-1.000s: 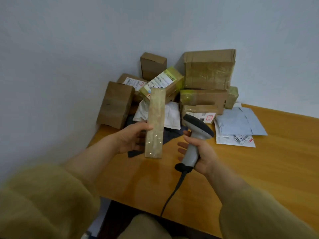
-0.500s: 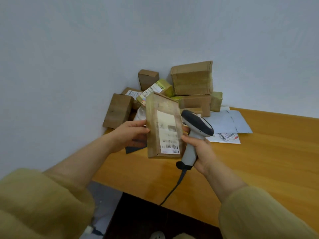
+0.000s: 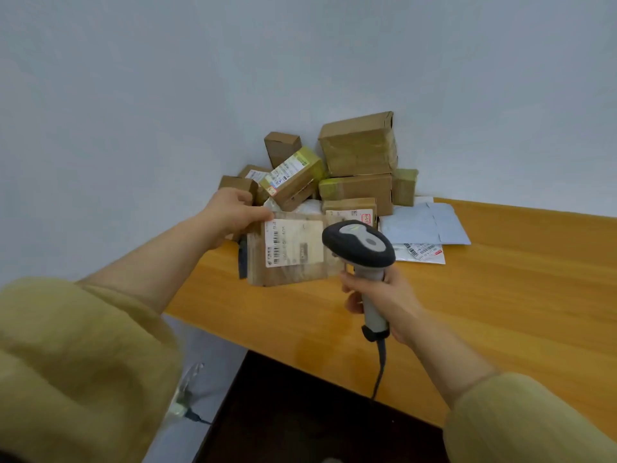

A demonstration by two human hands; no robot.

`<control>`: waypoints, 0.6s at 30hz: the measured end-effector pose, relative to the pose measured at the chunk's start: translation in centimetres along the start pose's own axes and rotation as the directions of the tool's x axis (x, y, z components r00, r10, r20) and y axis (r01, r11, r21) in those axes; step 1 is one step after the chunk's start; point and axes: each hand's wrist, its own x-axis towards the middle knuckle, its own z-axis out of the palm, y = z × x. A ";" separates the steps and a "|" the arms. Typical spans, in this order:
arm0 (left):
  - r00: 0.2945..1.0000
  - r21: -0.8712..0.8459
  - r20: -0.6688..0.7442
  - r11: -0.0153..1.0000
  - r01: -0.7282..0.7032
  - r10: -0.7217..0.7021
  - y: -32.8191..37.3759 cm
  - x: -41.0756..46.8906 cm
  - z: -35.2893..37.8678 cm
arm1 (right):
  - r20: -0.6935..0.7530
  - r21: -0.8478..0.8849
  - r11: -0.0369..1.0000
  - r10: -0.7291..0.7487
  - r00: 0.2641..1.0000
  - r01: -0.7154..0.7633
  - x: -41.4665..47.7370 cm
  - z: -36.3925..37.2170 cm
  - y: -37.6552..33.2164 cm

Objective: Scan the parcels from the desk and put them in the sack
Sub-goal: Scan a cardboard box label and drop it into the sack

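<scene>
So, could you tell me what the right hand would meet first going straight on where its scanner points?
Probably the parcel in the left hand: the scanner in the right hand aims left at its label, though depth is unclear.

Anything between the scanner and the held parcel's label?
Nothing visible does. The scanner in the right hand sits right of the parcel; the left hand grips its upper left corner, clear of the barcode.
</scene>
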 end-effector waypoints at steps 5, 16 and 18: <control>0.993 0.160 -0.049 0.982 -0.099 0.108 1.7 1.5 -0.8 | 0.100 -0.256 0.966 -0.017 0.995 0.042 -2.4 0.2 -2.2; 0.965 0.366 0.161 0.896 -0.252 0.205 4.3 3.9 -1.1 | 0.034 -0.547 0.820 -0.179 0.983 0.168 -5.2 1.1 -4.5; 0.960 0.370 0.172 0.889 -0.270 0.220 4.5 4.3 -1.1 | -0.003 -0.570 0.807 -0.186 0.982 0.151 -5.4 1.4 -4.7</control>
